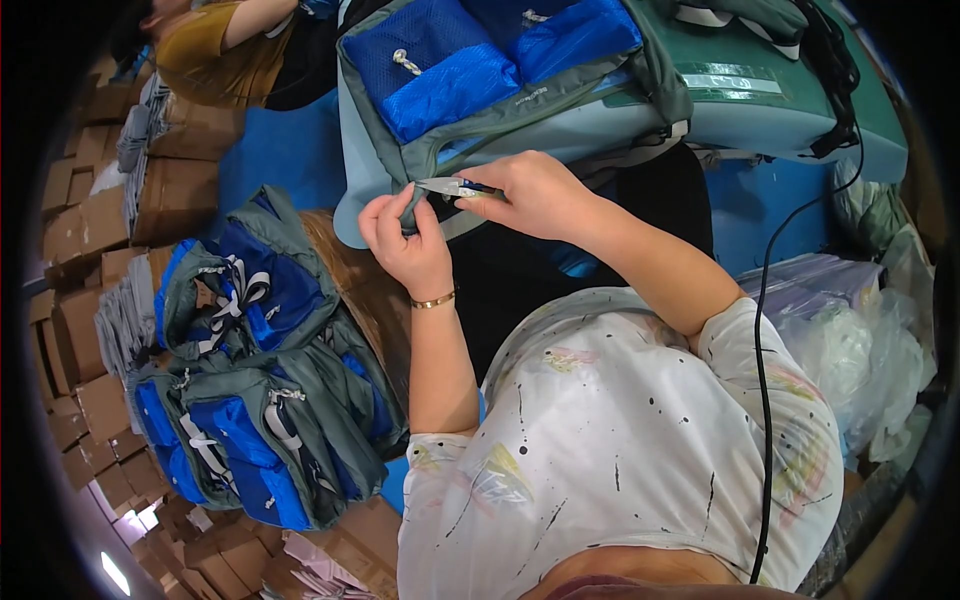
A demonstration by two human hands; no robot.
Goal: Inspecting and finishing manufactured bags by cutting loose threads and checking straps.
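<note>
A blue and grey-green bag (525,110) lies across the pale blue table edge, two mesh-topped pockets facing up. My left hand (408,245) is closed on a small piece of the bag's grey-green fabric at its near left corner, fingertips pinched. In my right hand (535,195) is a pair of thread snips (440,188), blades pointing left. Their tips meet the fabric right at my left fingertips. Whether a thread lies between the blades is too small to tell.
Blue and grey-green bags (245,400) are piled at my left, with cardboard boxes (185,190) behind. A black cable (762,350) hangs down on the right, beside clear plastic bags (850,345). Another person (225,50) works at the far left. A green surface (780,100) adjoins the table.
</note>
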